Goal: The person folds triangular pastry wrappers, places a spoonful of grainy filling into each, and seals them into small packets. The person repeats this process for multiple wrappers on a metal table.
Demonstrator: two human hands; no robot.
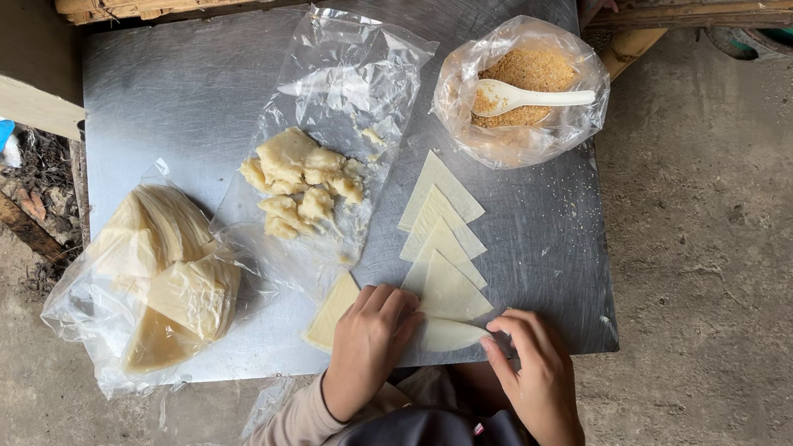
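My left hand point(369, 346) lies flat, fingers point(393, 305) extended and together, pressing down on a pale dough wrapper point(448, 335) at the near edge of the table point(181, 86); it clasps nothing, only pins. My right hand point(539, 377) is curled, its fingers point(502, 352) pinched at the wrapper's right tip, though I cannot tell how firmly they grip it. The wrapper lies between the two hands, its long axis running left to right, the narrow end pointing toward my right fingers and the wider part hidden under my left palm. Both hands touch it; the right is on the free end.

Just beyond my left fingers a row of triangular wrappers point(441, 229) overlaps, stepping away from me toward a clear bag of brown crumbs point(525, 82) with a white spoon point(533, 99) in it. One more pale sheet point(333, 311) pokes out left of my left hand. Farther left sit lumps of dough point(300, 186) on a plastic sheet point(354, 77), and a bag of stacked wrappers point(158, 274) near the table's corner.
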